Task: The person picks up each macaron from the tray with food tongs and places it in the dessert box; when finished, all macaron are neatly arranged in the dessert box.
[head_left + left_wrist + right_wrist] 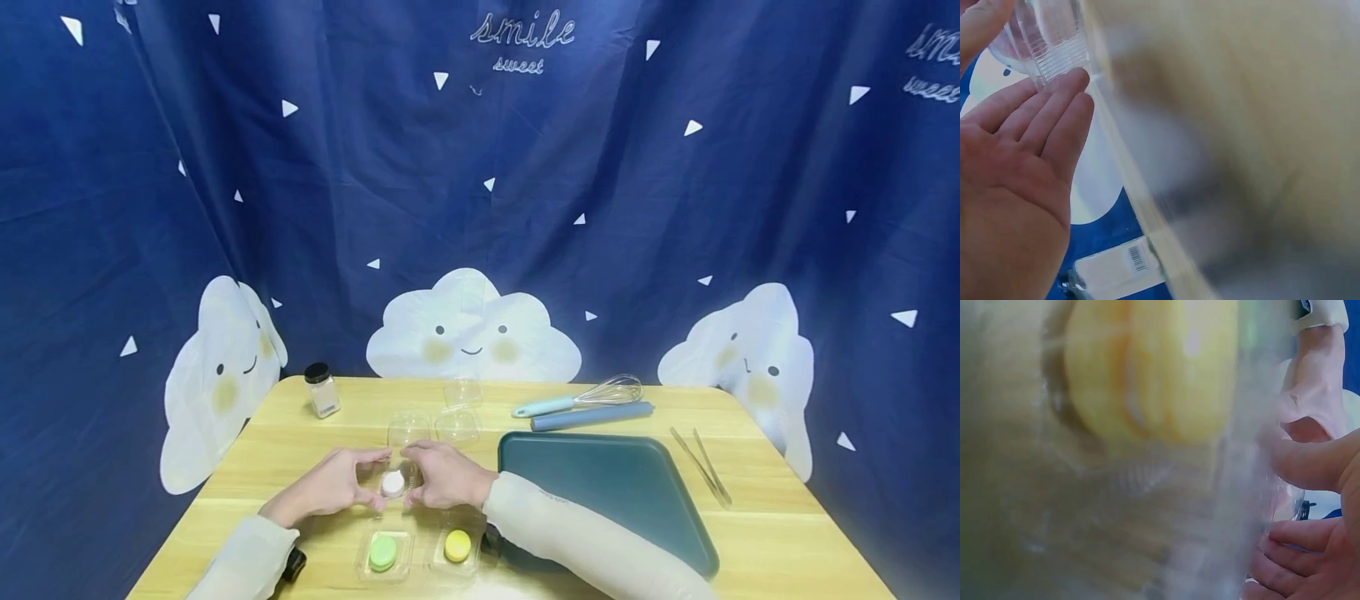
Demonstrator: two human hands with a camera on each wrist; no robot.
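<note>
A small clear plastic box (1063,53) with a white macaron (393,484) inside sits between my two hands. My left hand (330,483) grips its left side, thumb toward me and fingers at the far edge; the left wrist view shows fingertips against the ribbed plastic. From the right, my right hand (450,477) holds the opposite side between thumb and fingers. Nearer to me, a green macaron (382,552) and a yellow macaron (457,546) each lie in a clear box. The yellow one fills much of the right wrist view, close and blurred.
Several clear plastic pieces (456,425) lie just beyond my hands. A dark green tray (600,475) is under my right forearm. Behind it are a whisk (551,406) and a blue rolling pin (592,416); tongs (702,471) lie right, a black-lidded jar (322,392) stands back left.
</note>
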